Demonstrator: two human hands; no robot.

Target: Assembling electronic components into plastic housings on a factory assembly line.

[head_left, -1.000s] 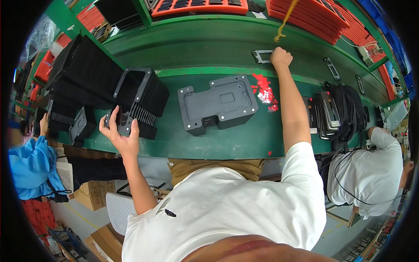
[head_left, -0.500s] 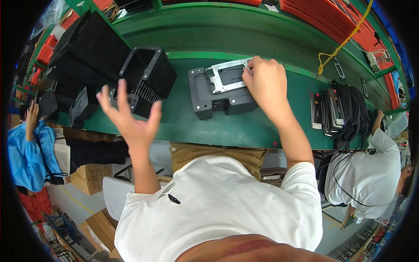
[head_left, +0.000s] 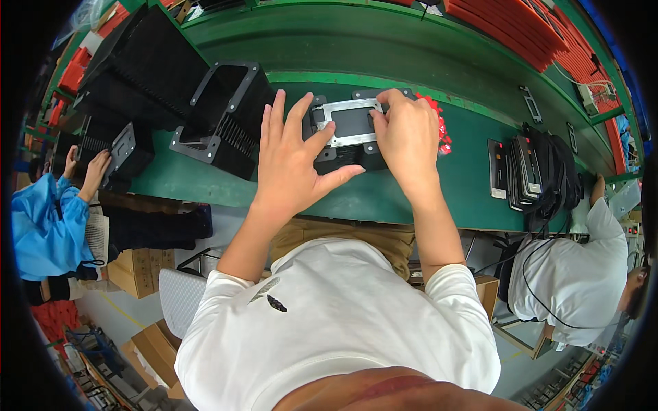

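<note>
A silver rectangular metal frame (head_left: 354, 141) with an open middle lies on a dark grey fixture block (head_left: 373, 162) at the bench's centre. My right hand (head_left: 409, 133) is closed, its thumb and fingers pinching the frame's right end. Beside it, my left hand (head_left: 290, 159) is open with fingers spread. One of its fingers reaches the frame's left end, and the thumb extends over the block's near side. Part of the block is hidden under both hands. Small red pieces (head_left: 444, 130) show just past my right hand; what they are cannot be made out.
Stacked black frames (head_left: 241, 130) stand left of the block. Farther left, a person's hand (head_left: 96, 175) touches a dark panel. Thin dark panels (head_left: 524, 171) and a black bag (head_left: 554, 171) sit at the right. Another person (head_left: 572, 270) works beyond them. A green wall bounds the bench's back.
My left hand has moved right, from the air by the black stack to the metal frame. The frame now lies level on the block. The yellow cord has left the view.
</note>
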